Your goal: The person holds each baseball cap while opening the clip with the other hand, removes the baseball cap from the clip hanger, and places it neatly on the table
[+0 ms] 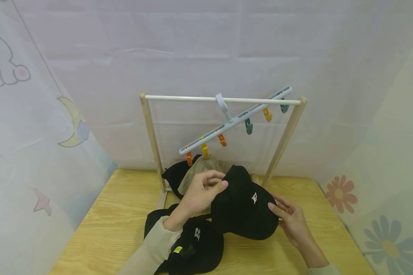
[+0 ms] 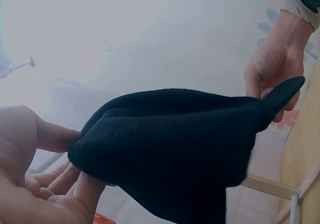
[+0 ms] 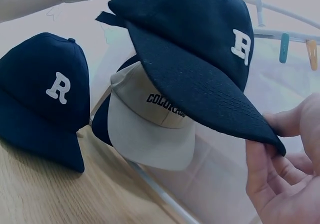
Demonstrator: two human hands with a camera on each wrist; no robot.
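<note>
A black cap with a white R is held up over the wooden table between both hands. My left hand pinches its back edge. My right hand pinches the tip of its brim, thumb on top and fingers beneath. Behind it a beige cap hangs from a yellow clip of the tilted blue clip hanger. A black cap hangs beside the beige one. Another black R cap lies on the table under my left forearm.
The hanger hooks over the white rod of a small wooden-legged rack at the back of the table. Its higher right end carries several free coloured clips. Pale printed curtains enclose the table on three sides.
</note>
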